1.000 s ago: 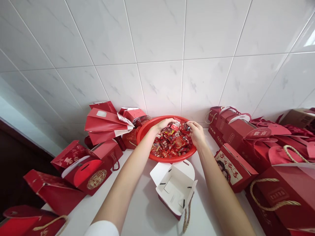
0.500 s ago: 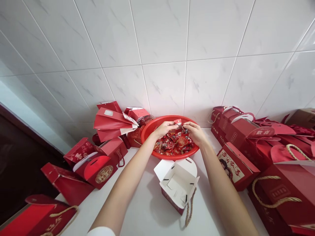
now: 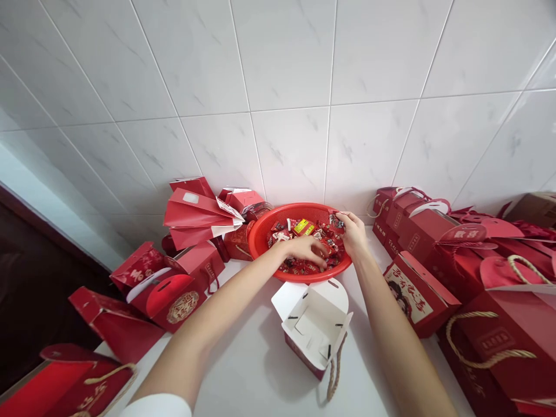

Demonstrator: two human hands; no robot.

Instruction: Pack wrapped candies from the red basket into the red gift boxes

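A red plastic basket (image 3: 278,215) holds many wrapped candies (image 3: 299,265) in mostly red wrappers. My left hand (image 3: 306,250) reaches over its near-left rim. The fingers are bent and apart, touching the candies, with nothing visibly gripped. At the right rim, my right hand (image 3: 353,233) is closed, thumb and fingers pinching a small wrapped candy (image 3: 335,222); part of it is hidden by the fingers. A yellow-labelled packet (image 3: 304,227) lies on top of the pile. In front of the basket stands an open gift box (image 3: 313,327), white inside, with a rope handle.
Folded red cartons (image 3: 197,213) lean at the back left. Several red gift boxes (image 3: 185,301) line the left side, and more red boxes (image 3: 423,292) crowd the right. Behind the white table (image 3: 243,353) rises a tiled wall (image 3: 291,156).
My hands have come apart. The left has moved down into the candies and its fingers have spread; the right has shifted slightly right to the rim. The yellow-labelled packet now shows.
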